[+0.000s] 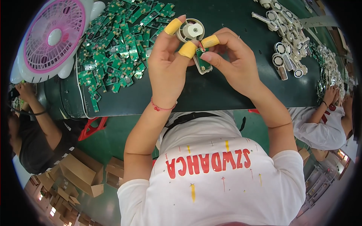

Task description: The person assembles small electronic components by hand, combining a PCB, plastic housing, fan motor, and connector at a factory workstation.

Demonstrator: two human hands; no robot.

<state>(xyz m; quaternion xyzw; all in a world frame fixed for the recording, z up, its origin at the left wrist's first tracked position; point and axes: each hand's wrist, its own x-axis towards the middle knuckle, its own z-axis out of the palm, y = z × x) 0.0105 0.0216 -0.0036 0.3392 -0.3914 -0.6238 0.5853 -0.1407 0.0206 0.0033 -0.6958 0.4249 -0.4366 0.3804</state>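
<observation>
Between my hands is a small white handheld fan housing (pixel 191 29), its round head away from me and its handle toward me. My left hand (pixel 167 69) is closed around it, with yellow tape on the finger and thumb tips. A green circuit board (pixel 205 64) lies in the open handle. My right hand (pixel 238 62), with a taped index finger, pinches at the top of the board, where a bit of red wire (pixel 202 47) shows. Whether the right fingers grip the wire or the board's edge is partly hidden. Left of my hands, loose green circuit boards (pixel 120 52) lie in a heap.
A pink and white desk fan (pixel 54 37) stands at the far left, a white cable (pixel 79 86) near it. More white fan housings (pixel 286 49) are piled at the right on the dark table (pixel 241 100). Co-workers sit at both sides; cardboard boxes (pixel 81 171) stand on the floor.
</observation>
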